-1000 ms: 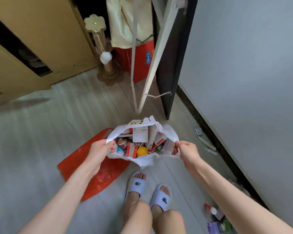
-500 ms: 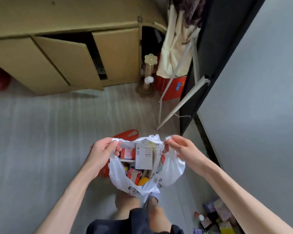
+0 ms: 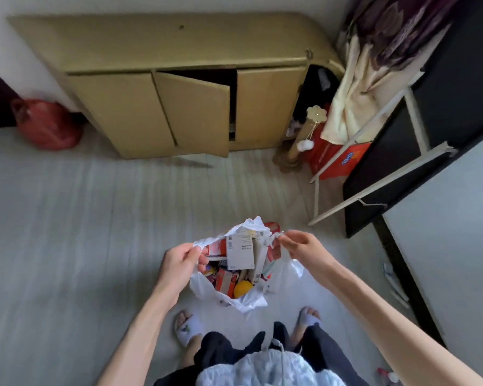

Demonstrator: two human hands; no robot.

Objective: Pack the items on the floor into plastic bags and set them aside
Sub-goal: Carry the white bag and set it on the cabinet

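The left hand and right hand each pinch a handle of the bag, holding it above the floor between them, mouth spread, probably ready for tying, so the boxes stay inside.

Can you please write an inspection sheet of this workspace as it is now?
Surface: pale floor.
Job's things: white plastic bag held up, filled with boxes and a yellow ball.
Clutter: red bag by the cabinet; small items at the right wall.
Grippers: left hand and right hand pinch the bag's handles.
Cables: a thin white cord on the person's clothing.
Surroundings: one cabinet door ajar; folding rack.
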